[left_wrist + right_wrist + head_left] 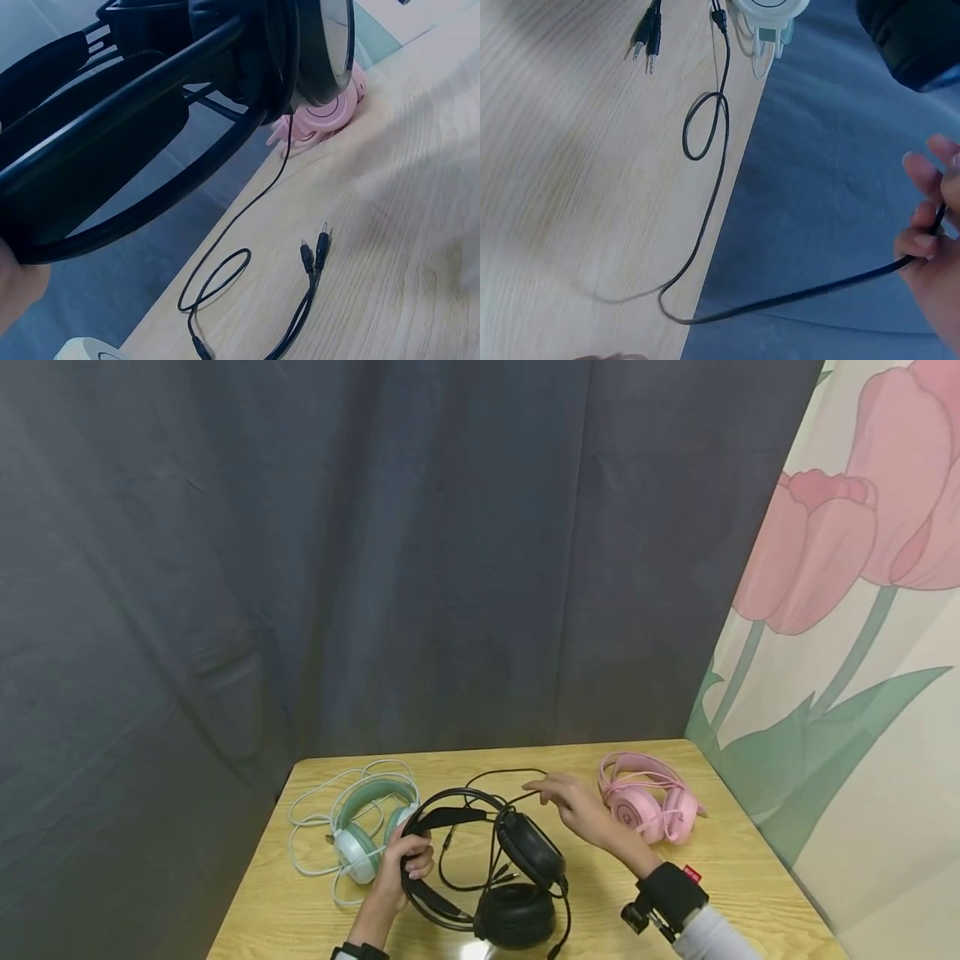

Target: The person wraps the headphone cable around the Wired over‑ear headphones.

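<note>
Black over-ear headphones are held tilted above the table by my left hand, whose fingers curl round the padded headband. Their two ear cups point to the right. My right hand is beyond the cups and pinches the black cable between thumb and fingers, as the right wrist view shows. From there the cable runs down to the table and makes a small loop. Its two jack plugs lie on the wood. Only a small part of my left hand shows in the left wrist view.
Mint-green and white headphones with a loosely coiled pale cable lie on the table at the left. Pink headphones, their cable wrapped about them, lie at the back right. A dark curtain hangs behind the table; a tulip-painted wall stands right.
</note>
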`<action>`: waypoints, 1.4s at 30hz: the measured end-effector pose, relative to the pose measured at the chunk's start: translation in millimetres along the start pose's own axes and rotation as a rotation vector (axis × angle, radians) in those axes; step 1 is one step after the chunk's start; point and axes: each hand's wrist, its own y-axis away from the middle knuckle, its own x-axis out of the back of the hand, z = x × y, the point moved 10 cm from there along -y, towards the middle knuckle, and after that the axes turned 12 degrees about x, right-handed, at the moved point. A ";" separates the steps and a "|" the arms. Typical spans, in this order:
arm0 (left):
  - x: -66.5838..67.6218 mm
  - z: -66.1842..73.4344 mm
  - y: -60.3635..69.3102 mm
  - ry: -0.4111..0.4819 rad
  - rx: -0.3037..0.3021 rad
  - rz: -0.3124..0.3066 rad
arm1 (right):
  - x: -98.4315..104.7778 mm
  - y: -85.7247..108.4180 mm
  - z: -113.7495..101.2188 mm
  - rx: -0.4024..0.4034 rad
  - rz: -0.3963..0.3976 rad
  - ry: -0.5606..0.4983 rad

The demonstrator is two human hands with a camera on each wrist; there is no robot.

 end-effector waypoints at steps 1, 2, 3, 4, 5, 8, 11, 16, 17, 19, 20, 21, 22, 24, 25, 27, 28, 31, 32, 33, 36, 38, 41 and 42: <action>-0.4 1.1 0.4 0.011 -0.006 -0.014 | 3.1 1.1 3.3 -0.020 0.022 -0.007; -0.4 2.3 1.2 0.027 -0.014 -0.024 | 6.5 2.3 6.9 -0.038 0.047 -0.011; -1.0 3.7 2.1 0.047 -0.021 -0.038 | 9.1 4.4 11.8 -0.068 0.066 -0.024; -1.1 4.6 3.1 0.073 -0.027 -0.051 | 11.6 6.7 16.9 -0.101 0.082 -0.036; -1.3 5.5 4.2 0.100 -0.030 -0.064 | 13.4 9.5 22.3 -0.132 0.094 -0.050; -0.9 7.0 7.5 0.175 -0.025 -0.087 | 13.9 18.3 35.7 -0.188 0.098 -0.098; 0.6 7.9 8.7 0.238 -0.005 -0.084 | 12.2 25.5 42.0 -0.186 0.093 -0.133; 3.9 12.0 8.3 0.321 -0.010 -0.073 | 11.3 30.9 36.9 -0.089 0.106 -0.175; 4.9 12.3 8.1 0.335 -0.009 -0.067 | 13.4 29.7 31.3 -0.076 0.106 -0.189; 6.3 12.9 7.9 0.342 -0.009 -0.048 | 12.5 32.9 31.9 -0.082 0.108 -0.208; 6.9 12.7 7.9 0.350 -0.006 -0.040 | 12.1 34.8 33.7 -0.105 0.110 -0.216; 7.6 12.4 7.9 0.357 -0.005 -0.032 | 11.9 37.3 36.1 -0.133 0.110 -0.210; 8.1 12.3 7.9 0.364 -0.004 -0.024 | 11.9 40.3 39.0 -0.167 0.110 -0.201; 8.8 12.4 7.6 0.392 -0.008 -0.021 | 9.4 49.0 50.2 -0.242 0.112 -0.165; 9.0 12.6 7.3 0.412 -0.011 -0.027 | 9.5 51.9 52.7 -0.271 0.110 -0.146; 9.1 12.8 6.6 0.451 -0.018 -0.041 | 10.2 56.3 56.4 -0.303 0.115 -0.105; 9.0 12.5 6.2 0.464 -0.018 -0.046 | 10.0 57.8 57.2 -0.308 0.116 -0.086; 9.1 11.7 5.3 0.479 -0.021 -0.049 | 8.3 57.1 54.7 -0.281 0.112 -0.040; 9.0 11.8 5.1 0.480 -0.025 -0.048 | 7.2 55.5 52.7 -0.260 0.113 -0.037; 9.0 12.0 4.9 0.481 -0.030 -0.044 | 5.6 53.8 50.4 -0.232 0.112 -0.038; 9.6 13.4 3.9 0.489 -0.048 -0.022 | -2.5 50.1 42.6 -0.147 0.078 -0.059; 10.7 14.1 2.7 0.502 -0.056 0.004 | -9.2 49.7 38.4 -0.106 0.045 -0.079; 15.7 13.7 0.8 0.524 -0.058 0.064 | -16.3 50.7 35.6 -0.092 0.013 -0.072; 17.7 13.4 0.6 0.533 -0.057 0.088 | -17.4 51.2 36.3 -0.105 0.014 -0.067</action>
